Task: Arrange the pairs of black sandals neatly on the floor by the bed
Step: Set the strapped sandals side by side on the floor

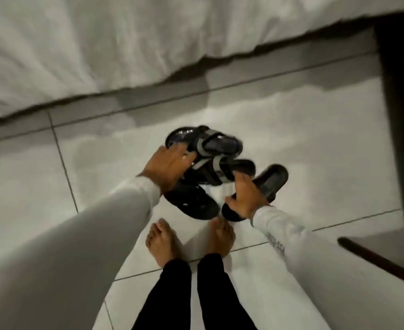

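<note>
Several black sandals lie bunched together on the white tiled floor (291, 139) in front of my bare feet. My left hand (167, 166) grips a black sandal with grey straps (217, 144), lifted at the far side of the bunch. A second grey-strapped sandal (222, 171) lies just under it. A plain black sandal (193, 202) sits below my left wrist. My right hand (246, 195) is closed on a black slide sandal (270, 181) that points to the upper right. The frame is blurred, so the fingers are hard to make out.
The bed with its white cover (101, 48) runs across the top, its edge hanging over the floor. A dark piece of furniture (401, 110) stands at the right, with a dark wooden edge (381, 260) lower right. My bare feet (189, 239) stand just behind the sandals.
</note>
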